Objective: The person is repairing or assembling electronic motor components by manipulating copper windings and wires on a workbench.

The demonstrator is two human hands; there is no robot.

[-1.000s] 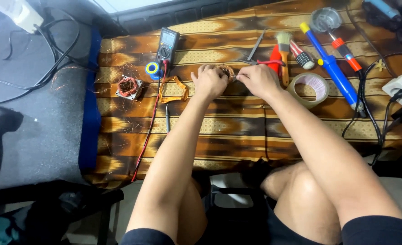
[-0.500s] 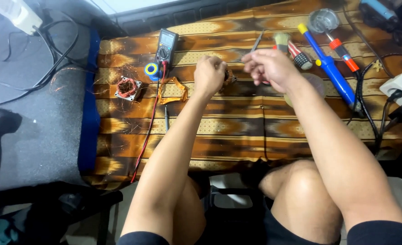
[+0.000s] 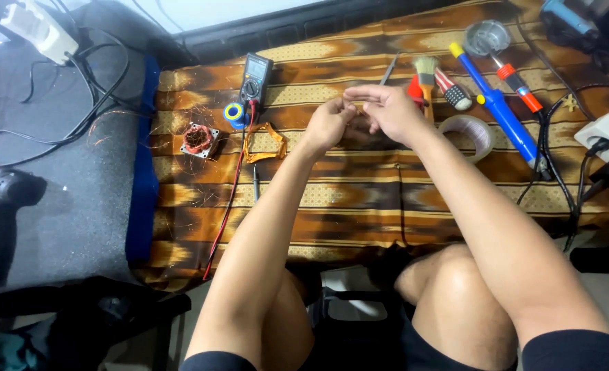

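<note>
Left hand, right hand touching mid-cloth — brush, tape roll close.

Single head-worn view, looking steeply down, near, over patterned cloth

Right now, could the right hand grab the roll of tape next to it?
Probably yes. The right hand hovers just left of the tape roll, with only bare cloth between them. Its fingers meet the left hand, though.

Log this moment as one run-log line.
left hand: fingertips pinched, contents hidden | right hand: meets left above patterned cloth | nearby: tape roll, brush, multimeter
</note>
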